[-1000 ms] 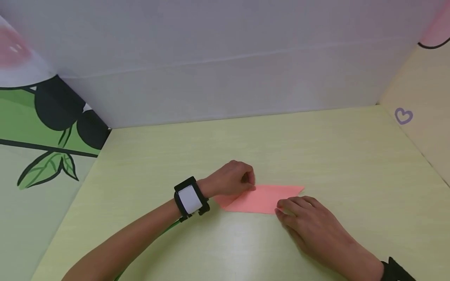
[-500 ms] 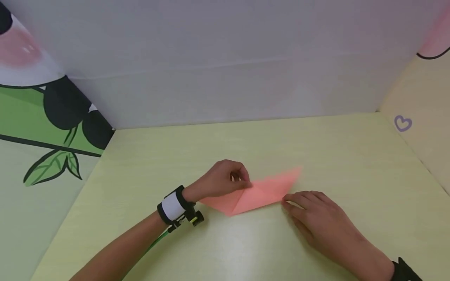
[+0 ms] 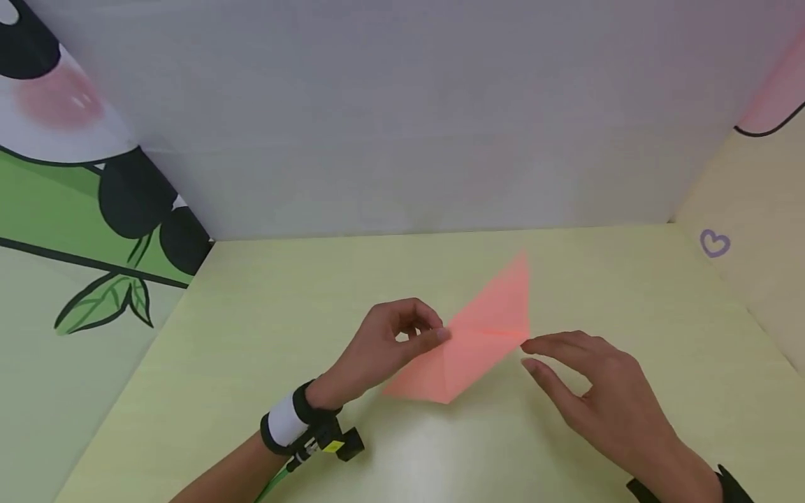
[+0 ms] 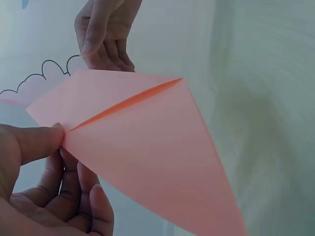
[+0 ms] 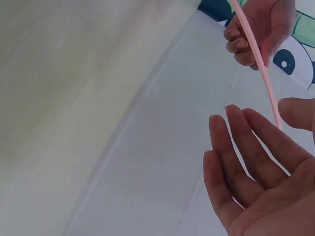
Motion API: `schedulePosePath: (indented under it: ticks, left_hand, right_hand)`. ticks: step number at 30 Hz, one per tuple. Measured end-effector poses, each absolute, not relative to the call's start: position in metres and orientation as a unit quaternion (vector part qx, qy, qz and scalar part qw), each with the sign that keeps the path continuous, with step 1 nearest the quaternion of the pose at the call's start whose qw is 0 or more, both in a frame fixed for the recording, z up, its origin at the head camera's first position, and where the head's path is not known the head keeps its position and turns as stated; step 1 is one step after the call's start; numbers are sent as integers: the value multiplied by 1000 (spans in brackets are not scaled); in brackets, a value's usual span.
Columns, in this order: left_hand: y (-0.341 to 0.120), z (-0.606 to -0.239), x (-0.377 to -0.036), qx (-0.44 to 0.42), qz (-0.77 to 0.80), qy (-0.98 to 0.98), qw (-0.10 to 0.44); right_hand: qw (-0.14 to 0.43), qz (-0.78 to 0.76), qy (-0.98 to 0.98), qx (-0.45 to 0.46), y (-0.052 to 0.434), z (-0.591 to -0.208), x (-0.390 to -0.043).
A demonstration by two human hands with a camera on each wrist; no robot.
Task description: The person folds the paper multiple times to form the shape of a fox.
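Pink folded paper (image 3: 479,353) was held tilted, pinched by the left hand (image 3: 377,349); the right hand (image 3: 606,398) stood wide beside its right corner; light handling seemed advisable against crumpling.

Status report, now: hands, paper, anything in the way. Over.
Left hand pinching folded pink paper. Right hand open at its edge, contact unclear. Paper held at a tilt. Nothing visible blocking it.

The left hand (image 3: 383,349) hid part of the pink paper (image 3: 487,321), whose lower end the left wrist view cut off.
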State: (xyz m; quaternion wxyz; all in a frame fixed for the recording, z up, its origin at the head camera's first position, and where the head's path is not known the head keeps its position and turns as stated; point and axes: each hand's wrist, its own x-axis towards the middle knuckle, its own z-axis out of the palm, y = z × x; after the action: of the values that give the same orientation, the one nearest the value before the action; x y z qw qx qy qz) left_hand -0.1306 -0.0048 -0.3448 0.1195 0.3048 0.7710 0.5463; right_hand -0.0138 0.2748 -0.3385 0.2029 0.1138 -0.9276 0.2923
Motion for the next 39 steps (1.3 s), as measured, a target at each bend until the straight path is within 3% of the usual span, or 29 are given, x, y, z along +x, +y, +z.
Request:
schedulePosePath:
  ticks: [5,20,28,35,39]
  left_hand:
    - [-5,-344,-114,287,572,758,125]
    - [-7,-345,-99,350,529,769,82]
    - [-3,-340,-95,344,531,773,45]
    - [-1,-336,-97,337,541,770,32]
    - [0,-335,-98,340,542,768,36]
  right_hand:
    - [184,378,-904,81,267,-332,-12]
    - [221,431,-867,121,253,-313,-20]
    - [315,442,-821,178,252,-312,-28]
    - [252,444,-850,133,256,-308,-28]
    - [289,434,-838,159,256,-308,-32]
